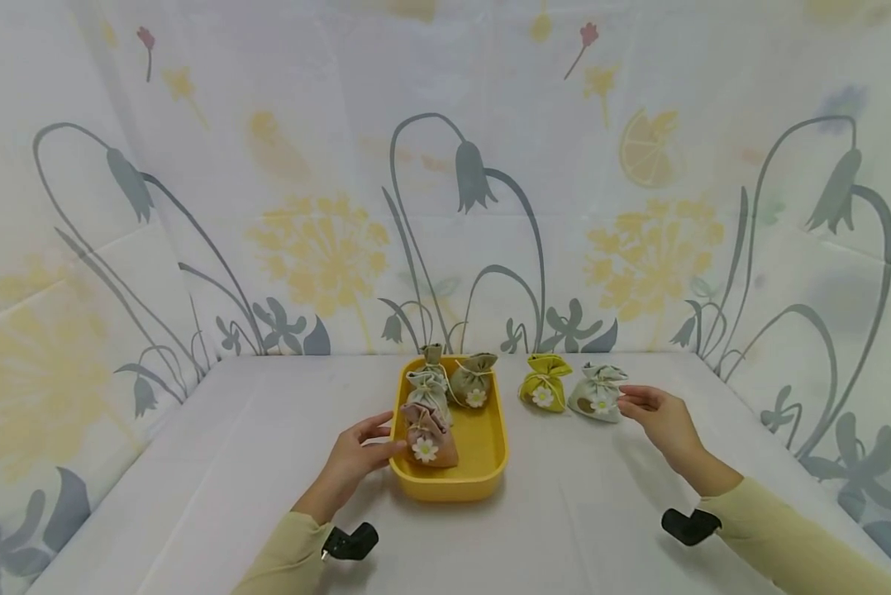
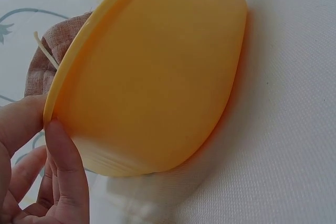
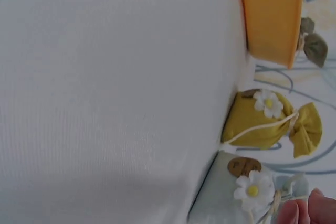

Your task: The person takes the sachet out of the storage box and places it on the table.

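My left hand point(image 1: 359, 450) pinches the left rim of a yellow plastic tub point(image 1: 453, 489), with fingers and thumb on either side of the edge. Inside stand a pinkish-brown drawstring pouch point(image 1: 438, 454) with a white flower, a pale grey pouch point(image 1: 429, 395), an olive-brown pouch point(image 1: 472, 382) and another partly hidden one behind. Right of the tub are a mustard-yellow pouch point(image 1: 545, 387) and a pale grey-green pouch point(image 1: 600, 395), both with white flowers. Beside the grey-green pouch's tied neck is my right hand point(image 1: 657, 417), its fingertips point(image 3: 316, 205) lightly curved; contact is unclear.
A white cloth covers the table point(image 1: 550, 529). Behind it hangs a curtain point(image 1: 445, 248) printed with flowers. Black wrist cameras point(image 1: 691, 526) sit at both sleeves.
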Demonstrator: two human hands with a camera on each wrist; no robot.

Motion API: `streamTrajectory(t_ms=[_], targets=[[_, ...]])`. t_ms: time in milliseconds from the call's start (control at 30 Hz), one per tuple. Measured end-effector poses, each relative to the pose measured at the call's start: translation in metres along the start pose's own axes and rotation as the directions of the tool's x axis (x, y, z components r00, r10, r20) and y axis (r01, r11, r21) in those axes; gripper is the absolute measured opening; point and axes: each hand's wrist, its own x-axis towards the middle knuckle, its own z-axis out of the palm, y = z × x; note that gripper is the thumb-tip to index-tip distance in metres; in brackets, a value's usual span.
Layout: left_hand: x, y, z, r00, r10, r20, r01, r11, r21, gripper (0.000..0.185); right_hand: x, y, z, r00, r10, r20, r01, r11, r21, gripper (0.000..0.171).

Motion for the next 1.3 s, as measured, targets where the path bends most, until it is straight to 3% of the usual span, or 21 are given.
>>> streamTrajectory(t_ms=[333, 1300], targets=[[-0.003, 0.002, 0.000, 1.000, 0.006, 0.000, -0.006, 1.000, -0.002, 0.065, -0.016, -0.015, 0.020, 0.998, -0.040, 0.050, 0.036, 0.997, 0.072, 0.041], [-0.001, 0.002, 0.001, 1.000, -0.003, 0.003, 0.003, 1.000, -0.014, 0.064, -0.035, -0.058, 0.095, 0.984, -0.029, 0.175, -0.003, 0.984, 0.178, 0.034]])
